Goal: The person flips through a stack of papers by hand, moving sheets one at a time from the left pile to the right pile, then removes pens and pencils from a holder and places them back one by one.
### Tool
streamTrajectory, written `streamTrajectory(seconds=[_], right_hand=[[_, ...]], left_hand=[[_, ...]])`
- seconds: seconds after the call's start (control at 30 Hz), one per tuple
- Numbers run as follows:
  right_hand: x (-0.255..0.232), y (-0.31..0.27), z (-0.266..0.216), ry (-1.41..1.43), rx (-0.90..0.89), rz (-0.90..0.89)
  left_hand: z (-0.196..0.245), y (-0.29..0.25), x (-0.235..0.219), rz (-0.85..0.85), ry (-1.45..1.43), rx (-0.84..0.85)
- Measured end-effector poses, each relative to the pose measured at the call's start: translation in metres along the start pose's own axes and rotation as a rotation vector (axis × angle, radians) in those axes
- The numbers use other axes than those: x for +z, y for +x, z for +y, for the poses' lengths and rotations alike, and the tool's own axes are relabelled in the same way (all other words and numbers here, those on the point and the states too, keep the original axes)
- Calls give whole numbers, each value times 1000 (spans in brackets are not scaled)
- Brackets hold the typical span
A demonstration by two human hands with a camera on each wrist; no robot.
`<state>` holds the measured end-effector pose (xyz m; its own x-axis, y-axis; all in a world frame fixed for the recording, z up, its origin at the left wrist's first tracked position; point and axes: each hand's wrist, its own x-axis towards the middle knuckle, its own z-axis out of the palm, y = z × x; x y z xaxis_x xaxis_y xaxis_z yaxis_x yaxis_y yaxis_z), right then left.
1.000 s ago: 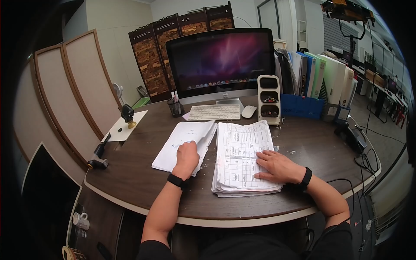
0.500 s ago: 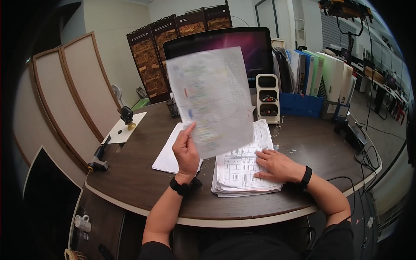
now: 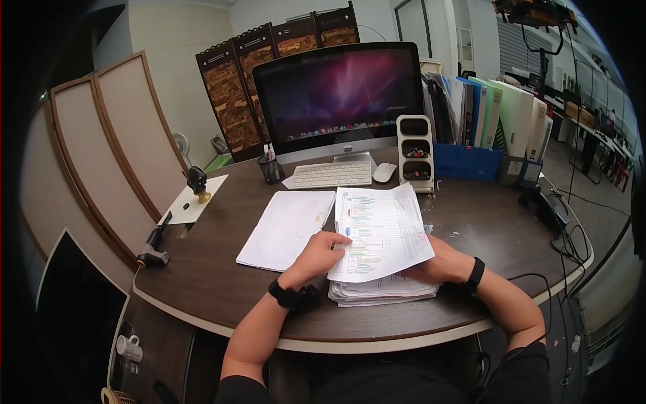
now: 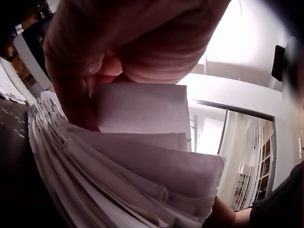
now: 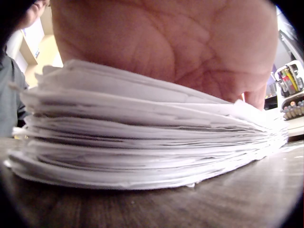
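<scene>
A printed sheet with coloured rows (image 3: pixel 380 232) lies tilted over the right-hand paper stack (image 3: pixel 383 293). The left hand (image 3: pixel 316 256) pinches its left edge between thumb and fingers; in the left wrist view that hand (image 4: pixel 128 42) is curled at the paper's edge (image 4: pixel 142 107). The right hand (image 3: pixel 441 261) is at the right side of the stack, its fingers hidden under the sheet. In the right wrist view its palm (image 5: pixel 171 47) is over the thick stack (image 5: pixel 142 137). A second pile with a blank top page (image 3: pixel 286 229) lies to the left.
Behind the papers stand a keyboard (image 3: pixel 330 175), a mouse (image 3: pixel 384 172), a monitor (image 3: pixel 340 97), a pen cup (image 3: pixel 270 168) and a white organizer (image 3: pixel 417 155). Binders (image 3: pixel 494 114) fill the back right, a phone (image 3: pixel 544 207) the right edge. A drill-like tool (image 3: pixel 153 250) lies at left.
The left hand has lifted a sheet from the left pile, swung it up and rightward, and lowered it over the right stack. The right hand, earlier resting on top, is now partly covered by it.
</scene>
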<state>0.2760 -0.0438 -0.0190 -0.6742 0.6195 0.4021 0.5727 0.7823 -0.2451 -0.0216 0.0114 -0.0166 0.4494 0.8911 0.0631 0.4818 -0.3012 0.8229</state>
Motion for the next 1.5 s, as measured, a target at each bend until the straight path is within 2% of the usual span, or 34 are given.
streamTrajectory(seconds=[0.13,0.2,0.3,0.37,0.4,0.47,0.5,0.53,0.6,0.63,0.77,0.83,0.87,0.93,0.97,1.03,1.23,1.43,1.5], right_hand=[[-2,1,-2,-21,24,-55],[-1,-1,1,-36,17,-53],[2,-4,8,-128,-14,-74],[-6,-3,1,-196,105,-60],[-11,-2,-1,-195,106,-59],[-19,1,-4,-284,270,51],[-12,-1,15,-339,340,73],[-12,-3,21,-339,340,73],[-13,-4,25,-448,405,245],[-18,-2,20,-369,443,242],[-17,1,16,-178,348,245],[-12,0,10,-280,236,125],[-11,2,8,-280,236,124],[-10,3,5,-333,117,-29],[-8,2,5,-332,117,-30],[-5,1,5,-280,165,-192],[-4,-1,9,-235,156,-208],[-4,-1,8,-260,153,-201],[-3,-2,7,-265,145,-195]], left_hand=[[-4,2,-2,-21,-6,-3],[-1,0,-3,-58,-7,-87],[3,-2,-2,-57,73,-46],[-3,0,-1,-68,63,-30],[-4,1,-1,-78,51,-14],[-2,-1,-1,-79,67,-21],[1,-2,-1,-79,81,-28],[4,-3,-2,-80,81,-28],[7,-4,-2,-83,105,-37],[7,-4,-2,-83,105,-37],[6,-4,-1,-86,119,-19],[7,-4,-2,-89,125,-18],[8,-4,-2,-89,134,-23],[8,-4,-2,-90,143,-28],[7,-4,-2,-84,148,-21],[7,-4,-2,-79,152,-15],[9,-5,-4,-102,177,-31],[6,-4,-13,-101,254,46],[3,-1,-19,-97,192,-37]])
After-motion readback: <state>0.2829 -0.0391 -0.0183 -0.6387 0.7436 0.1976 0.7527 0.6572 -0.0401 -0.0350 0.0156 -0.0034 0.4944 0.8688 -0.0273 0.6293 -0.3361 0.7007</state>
